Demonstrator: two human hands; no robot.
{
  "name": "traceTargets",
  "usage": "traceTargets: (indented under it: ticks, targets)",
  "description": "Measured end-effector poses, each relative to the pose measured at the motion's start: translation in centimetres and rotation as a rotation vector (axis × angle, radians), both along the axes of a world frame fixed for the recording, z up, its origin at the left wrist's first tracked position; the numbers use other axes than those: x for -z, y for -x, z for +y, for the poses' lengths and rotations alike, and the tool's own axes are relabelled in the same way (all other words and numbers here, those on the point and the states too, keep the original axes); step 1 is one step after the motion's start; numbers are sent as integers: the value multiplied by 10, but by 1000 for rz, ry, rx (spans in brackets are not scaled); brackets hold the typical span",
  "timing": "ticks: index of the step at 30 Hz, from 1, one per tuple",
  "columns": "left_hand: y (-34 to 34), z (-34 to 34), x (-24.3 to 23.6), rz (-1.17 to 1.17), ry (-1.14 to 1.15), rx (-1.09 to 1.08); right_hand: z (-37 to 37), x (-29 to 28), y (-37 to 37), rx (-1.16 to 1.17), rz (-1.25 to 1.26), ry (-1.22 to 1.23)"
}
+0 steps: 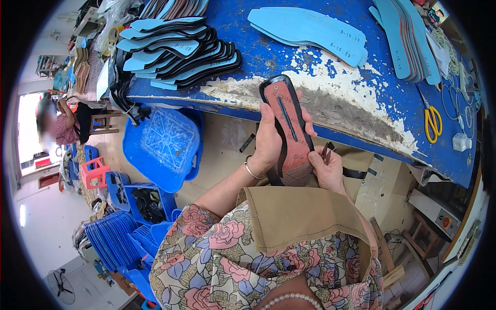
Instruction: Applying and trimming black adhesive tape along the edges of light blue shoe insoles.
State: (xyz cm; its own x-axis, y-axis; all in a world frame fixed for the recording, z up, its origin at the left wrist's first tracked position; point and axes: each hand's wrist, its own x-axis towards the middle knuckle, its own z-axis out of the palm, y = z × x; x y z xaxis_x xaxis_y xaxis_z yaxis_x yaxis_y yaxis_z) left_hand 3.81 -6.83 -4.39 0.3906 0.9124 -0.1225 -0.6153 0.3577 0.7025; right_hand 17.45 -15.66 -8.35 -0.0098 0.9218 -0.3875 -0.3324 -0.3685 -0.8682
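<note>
A reddish-brown shoe insole (pixel 290 124) with black edging and a dark lengthwise strip down its middle is held up in front of me, tilted, toe end away. My left hand (pixel 268 142) is closed round its left side, thumb in front and fingertips showing past the right edge. My right hand (pixel 327 170) pinches the lower right edge with thumb and fingers. A small dark pointed thing (pixel 326 150) pokes out of that hand; its kind I cannot make out. Black strap material (pixel 279 173) hangs along the insole's lower left, and the heel end is textured brown.
On the worn blue table (pixel 217 111) lie stacked blue insoles with black edging (pixel 181 51), flat blue insoles (pixel 310 33), another stack (pixel 405 41) and yellow-handled scissors (pixel 432 123). Blue bins (pixel 160 150) stand on the floor at left. A person (pixel 67 124) sits far left.
</note>
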Motion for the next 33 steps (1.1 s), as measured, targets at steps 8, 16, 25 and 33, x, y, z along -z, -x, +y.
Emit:
traceTargets:
  ticks: [8,16,25,33]
  targets:
    - [7,12,-1,417,-262,85,0,-6,-4,54,135,79]
    - [18,23,3,331,-257,7,0,2,-6,-34,95,63]
    - [13,-16,21,292,-256,265,3,4,-9,1,224,86]
    - [46,17,-67,492,-180,232,12,-15,-17,24,-93,58]
